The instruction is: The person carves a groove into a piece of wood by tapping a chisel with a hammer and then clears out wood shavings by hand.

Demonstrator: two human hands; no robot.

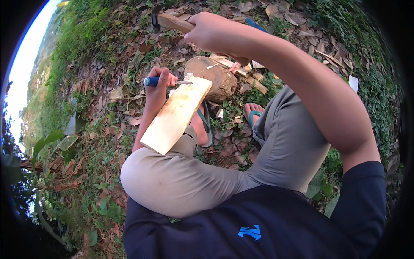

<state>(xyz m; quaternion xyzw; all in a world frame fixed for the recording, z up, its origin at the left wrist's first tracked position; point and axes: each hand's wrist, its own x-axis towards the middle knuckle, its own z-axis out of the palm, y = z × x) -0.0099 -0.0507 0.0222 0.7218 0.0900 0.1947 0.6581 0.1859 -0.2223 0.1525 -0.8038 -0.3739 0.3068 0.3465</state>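
Note:
My left hand (161,83) is closed around a chisel (151,81) with a blue handle. The chisel's metal blade points right, its tip at the far end of a pale wooden board (177,114). Curled shavings show at that end. The board slopes from the round brown block down to my left thigh. My right hand (210,33) is raised beyond the board, wrapped round the wooden handle of a hammer (174,22). The hammer's dark head hangs at the far left of that hand, well apart from the chisel.
A round brown block (222,82), log or stone, stands on the ground near my sandalled feet. Split wood pieces (257,84) lie to its right. Past my right forearm a blue object (256,25) partly shows. Dry leaves (116,95) and green plants (366,64) surround me.

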